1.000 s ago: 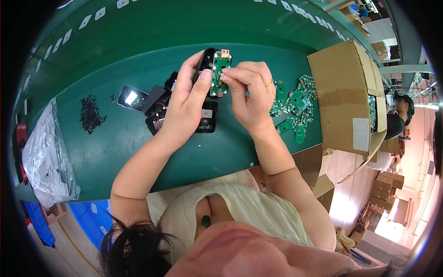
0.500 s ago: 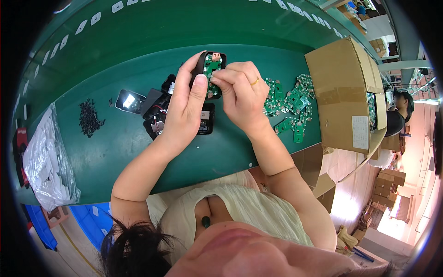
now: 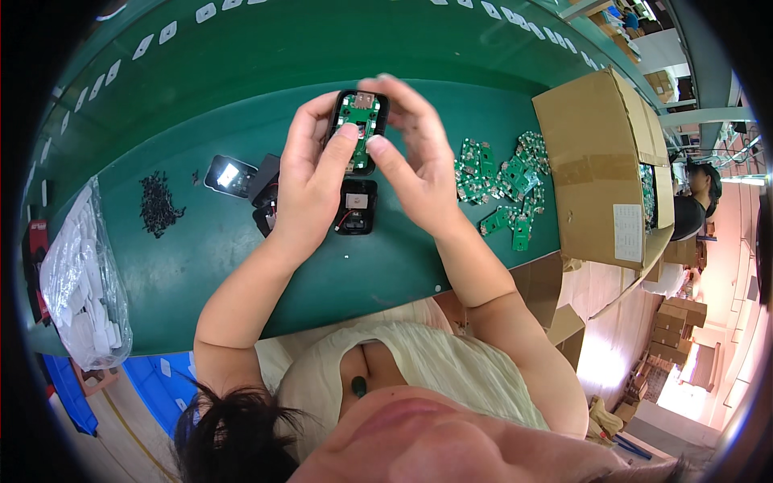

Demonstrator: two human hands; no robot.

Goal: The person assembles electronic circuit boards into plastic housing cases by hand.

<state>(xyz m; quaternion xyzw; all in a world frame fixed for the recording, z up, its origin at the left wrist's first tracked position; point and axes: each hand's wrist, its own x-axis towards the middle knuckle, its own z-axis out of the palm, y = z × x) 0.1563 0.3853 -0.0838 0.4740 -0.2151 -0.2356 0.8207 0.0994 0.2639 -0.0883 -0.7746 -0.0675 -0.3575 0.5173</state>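
Observation:
A small black casing [image 3: 382,105] with a green circuit board [image 3: 361,113] in it is held up over the bench. My left hand [image 3: 310,177] is closed around its left side, the thumb resting on the board. On the other side my right hand [image 3: 425,173] has its thumb at the board's right edge. Its fingers curl round the far right corner of the casing and are partly blurred. Below the casing lies another black housing [image 3: 369,221] with a pale block and a red wire. More black housings [image 3: 264,181] sit left of my left wrist, partly hidden by it.
On the green bench [image 3: 386,278], several green circuit boards [image 3: 507,181] lie right, beside a cardboard box [image 3: 584,161]. Further left are a device with a lit screen [image 3: 229,175], a heap of small black parts [image 3: 159,208] and a clear bag [image 3: 84,282] of white pieces. Another person [image 3: 699,201] is far right.
My right hand has gone from a pinch over the board to curling round the casing's right side. The casing has turned, showing the board more squarely.

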